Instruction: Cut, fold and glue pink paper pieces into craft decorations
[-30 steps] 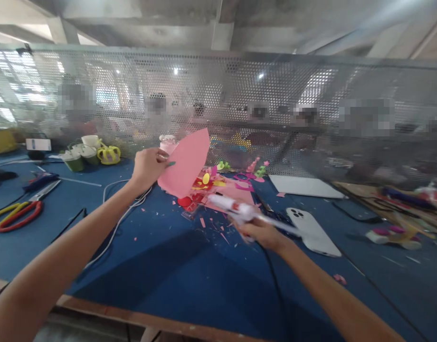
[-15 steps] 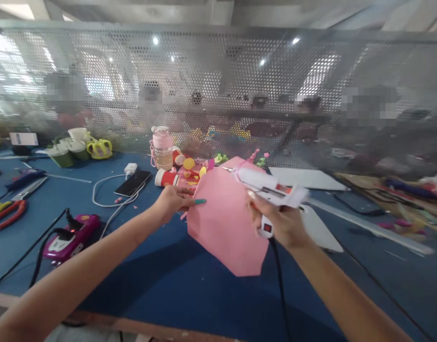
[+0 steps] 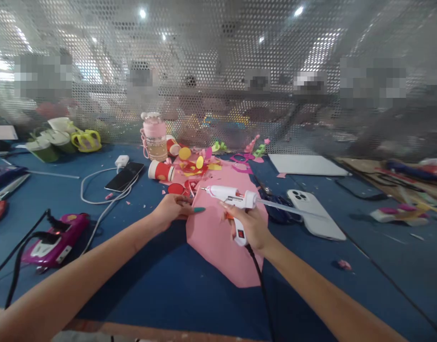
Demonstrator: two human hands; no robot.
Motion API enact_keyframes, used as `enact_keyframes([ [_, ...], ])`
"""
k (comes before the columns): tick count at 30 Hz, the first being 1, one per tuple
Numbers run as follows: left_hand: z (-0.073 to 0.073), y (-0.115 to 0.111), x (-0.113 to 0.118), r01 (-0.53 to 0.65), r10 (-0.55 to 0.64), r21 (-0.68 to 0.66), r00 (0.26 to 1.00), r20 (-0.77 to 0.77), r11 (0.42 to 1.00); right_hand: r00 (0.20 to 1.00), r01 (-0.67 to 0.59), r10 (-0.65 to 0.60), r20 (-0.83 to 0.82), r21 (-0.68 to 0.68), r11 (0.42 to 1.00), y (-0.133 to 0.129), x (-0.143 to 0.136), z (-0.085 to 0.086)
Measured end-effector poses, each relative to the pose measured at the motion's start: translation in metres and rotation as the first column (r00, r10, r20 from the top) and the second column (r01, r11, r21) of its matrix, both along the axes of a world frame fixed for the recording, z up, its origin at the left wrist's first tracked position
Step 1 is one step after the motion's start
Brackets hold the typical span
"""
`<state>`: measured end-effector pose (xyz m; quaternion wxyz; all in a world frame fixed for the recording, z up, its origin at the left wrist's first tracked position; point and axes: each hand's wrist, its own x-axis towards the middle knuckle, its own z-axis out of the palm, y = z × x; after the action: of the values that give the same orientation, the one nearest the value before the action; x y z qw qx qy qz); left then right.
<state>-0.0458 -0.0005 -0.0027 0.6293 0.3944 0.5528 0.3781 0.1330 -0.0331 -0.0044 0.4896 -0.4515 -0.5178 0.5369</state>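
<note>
My left hand (image 3: 174, 211) pinches the left edge of a pink paper sheet (image 3: 218, 244), thumb on top and fingers under it. A white hot glue gun (image 3: 223, 192) is gripped in my right hand (image 3: 249, 222), above the sheet. Its nozzle points left, toward the sheet's upper left edge near my left hand. A clear glue stick (image 3: 289, 207) sticks out of the gun's back, and its black cord hangs down over the sheet's lower right. Whether the nozzle touches the paper I cannot tell.
Behind the sheet lie colourful paper scraps (image 3: 200, 164), a red paper cup (image 3: 161, 171) and a pink bottle (image 3: 155, 137). A white phone (image 3: 316, 213) lies right; a black phone (image 3: 125, 176) and purple power strip (image 3: 56, 242) lie left. A perforated metal screen (image 3: 218, 80) stands behind.
My right hand has brought the glue gun left and lower, its nozzle nearer my left hand. The pink sheet has come down flatter, uncovering scraps behind it. The view has tilted down.
</note>
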Motion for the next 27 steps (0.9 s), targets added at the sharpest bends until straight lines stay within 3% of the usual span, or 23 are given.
enact_keyframes([
  [14,0.0069,-0.0012,0.0035,-0.017,0.017,-0.012,0.997,-0.074,1.000,0.997,0.031,-0.029,0.070,-0.030,0.999,-0.0002,-0.0034,0.0050],
  [27,0.0048,0.0007,0.0006,-0.002,0.002,0.005,0.999,-0.045,1.000,0.998,0.023,-0.019,0.061,-0.070,0.997,0.0002,-0.0016,0.0027],
])
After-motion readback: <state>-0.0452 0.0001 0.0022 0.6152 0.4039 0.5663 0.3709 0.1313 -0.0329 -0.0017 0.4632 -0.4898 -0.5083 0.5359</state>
